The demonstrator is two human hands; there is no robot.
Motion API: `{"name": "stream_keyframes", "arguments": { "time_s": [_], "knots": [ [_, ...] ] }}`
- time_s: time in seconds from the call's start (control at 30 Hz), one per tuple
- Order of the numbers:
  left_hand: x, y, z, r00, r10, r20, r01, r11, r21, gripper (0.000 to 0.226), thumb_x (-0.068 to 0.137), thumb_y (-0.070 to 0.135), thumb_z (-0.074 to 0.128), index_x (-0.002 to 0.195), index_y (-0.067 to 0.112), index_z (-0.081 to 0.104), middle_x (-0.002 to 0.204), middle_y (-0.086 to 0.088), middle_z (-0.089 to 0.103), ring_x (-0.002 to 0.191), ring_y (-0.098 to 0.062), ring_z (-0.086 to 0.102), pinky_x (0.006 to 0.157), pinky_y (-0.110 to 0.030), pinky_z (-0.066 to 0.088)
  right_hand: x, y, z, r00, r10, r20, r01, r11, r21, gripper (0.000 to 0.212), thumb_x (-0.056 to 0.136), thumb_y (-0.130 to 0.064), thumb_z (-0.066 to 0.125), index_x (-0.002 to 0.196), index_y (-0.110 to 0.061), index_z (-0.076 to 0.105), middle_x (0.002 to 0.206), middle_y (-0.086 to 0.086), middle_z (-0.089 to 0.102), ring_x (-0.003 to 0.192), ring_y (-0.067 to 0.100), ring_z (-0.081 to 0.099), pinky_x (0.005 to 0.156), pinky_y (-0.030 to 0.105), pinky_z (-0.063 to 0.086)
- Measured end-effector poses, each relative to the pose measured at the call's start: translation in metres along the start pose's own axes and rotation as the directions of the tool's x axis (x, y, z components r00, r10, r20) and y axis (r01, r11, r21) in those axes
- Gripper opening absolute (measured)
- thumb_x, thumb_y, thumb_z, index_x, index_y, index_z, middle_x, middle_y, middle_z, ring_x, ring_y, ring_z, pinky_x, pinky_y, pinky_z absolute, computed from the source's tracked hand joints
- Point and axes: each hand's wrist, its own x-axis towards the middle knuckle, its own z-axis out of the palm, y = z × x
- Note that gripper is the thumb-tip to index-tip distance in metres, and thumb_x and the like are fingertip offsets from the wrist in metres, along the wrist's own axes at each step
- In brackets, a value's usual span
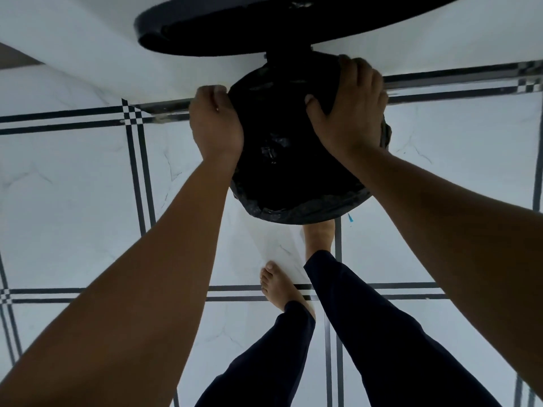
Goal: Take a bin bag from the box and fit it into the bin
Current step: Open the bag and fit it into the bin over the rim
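A round bin (pixel 296 214) stands on the floor against a white wall, its lid (pixel 264 22) swung up and open. A black bin bag (pixel 282 160) lines the inside, and its edge is folded over the rim along the near side. My left hand (pixel 214 121) is closed on the bag at the bin's left rim. My right hand (pixel 349 110) lies over the far right rim with fingers curled over the bag and thumb inside. The box is not in view.
White marble-look floor tiles (pixel 88 201) with black double lines surround the bin. A white wall (pixel 88 39) rises behind it. My bare feet (pixel 279 286) and dark trouser legs stand just in front of the bin.
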Motion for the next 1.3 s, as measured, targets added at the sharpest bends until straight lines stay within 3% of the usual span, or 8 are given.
{"name": "stream_keyframes", "arguments": {
  "time_s": [0.13,0.27,0.57,0.77,0.9,1.0,1.1,1.3],
  "knots": [
    [0.001,-0.003,0.014,0.987,0.089,0.133,-0.093,0.995,0.02,0.032,0.104,0.037,0.039,0.108,0.015,0.062,0.1,-0.001,0.068,0.094,-0.018,0.063,0.08,-0.031,0.048,0.015,-0.002,0.004,0.996,-0.038,0.084,0.04,0.999,-0.023,0.082,0.085,-0.063,0.053,0.148,-0.013,0.041,0.144,0.01,0.048,0.133,0.033,0.044,0.104,0.049,0.037],
    [0.017,-0.002,0.019,0.985,-0.034,0.172,0.016,0.994,0.105,0.039,0.106,0.05,0.031,0.099,0.019,0.055,0.095,0.001,0.064,0.095,-0.022,0.062,0.086,-0.037,0.048,0.029,-0.003,0.002,0.992,-0.024,0.126,0.03,0.998,-0.047,0.077,0.081,-0.065,0.056,0.137,-0.013,0.046,0.133,0.01,0.053,0.124,0.033,0.049,0.096,0.047,0.042],
    [0.034,0.001,0.025,0.963,-0.202,0.178,0.19,0.978,0.081,0.059,0.108,0.05,0.026,0.061,0.02,0.044,0.062,0.005,0.05,0.058,-0.01,0.05,0.067,-0.029,0.041,0.032,-0.009,0.005,0.993,0.039,0.108,-0.031,0.997,-0.072,0.101,0.065,-0.094,0.046,0.128,-0.015,0.051,0.125,0.008,0.056,0.119,0.029,0.052,0.096,0.045,0.043],
    [0.044,0.007,0.023,0.927,-0.303,0.222,0.29,0.953,0.09,0.044,0.109,0.034,0.028,0.133,0.012,0.059,0.106,-0.002,0.061,0.088,-0.018,0.054,0.082,-0.029,0.044,0.034,-0.005,0.003,0.989,0.024,0.144,-0.016,0.999,-0.052,0.104,0.061,-0.096,0.048,0.127,-0.015,0.051,0.125,0.007,0.057,0.119,0.029,0.053,0.096,0.046,0.045],
    [0.045,0.009,0.016,0.898,-0.373,0.233,0.383,0.924,0.003,0.038,0.104,0.045,0.043,0.08,0.019,0.055,0.074,0.003,0.056,0.065,-0.009,0.053,0.064,-0.026,0.044,0.038,-0.003,0.003,0.983,0.018,0.18,-0.012,0.999,-0.034,0.102,0.064,-0.092,0.055,0.131,-0.015,0.049,0.127,0.007,0.057,0.122,0.029,0.052,0.096,0.046,0.043],
    [0.035,0.005,0.008,0.974,-0.207,0.093,0.199,0.976,0.085,0.052,0.102,0.055,0.04,0.074,0.015,0.059,0.072,-0.001,0.061,0.068,-0.016,0.059,0.071,-0.032,0.047,0.03,-0.004,-0.003,0.987,0.004,0.159,0.003,0.999,-0.049,0.108,0.068,-0.091,0.05,0.145,-0.015,0.042,0.141,0.01,0.05,0.134,0.032,0.044,0.109,0.049,0.034],
    [0.011,0.012,-0.006,0.995,-0.074,-0.062,0.086,0.972,0.219,0.058,0.097,0.063,0.038,0.118,0.021,0.071,0.116,0.0,0.073,0.112,-0.023,0.065,0.097,-0.046,0.048,0.011,-0.007,-0.019,0.992,-0.025,0.122,0.032,0.998,-0.052,0.115,0.074,-0.09,0.043,0.158,-0.013,0.027,0.16,0.016,0.035,0.15,0.036,0.026,0.122,0.056,0.019],
    [-0.069,0.031,-0.039,0.967,0.215,0.134,-0.249,0.903,0.35,0.056,0.098,0.055,0.042,0.129,0.014,0.064,0.129,-0.011,0.063,0.12,-0.036,0.055,0.098,-0.048,0.045,-0.035,-0.025,-0.07,0.968,-0.174,0.181,0.18,0.984,-0.014,0.105,0.081,-0.084,0.04,0.156,-0.012,0.03,0.159,0.016,0.037,0.149,0.037,0.029,0.12,0.053,0.028]
  ]
}}
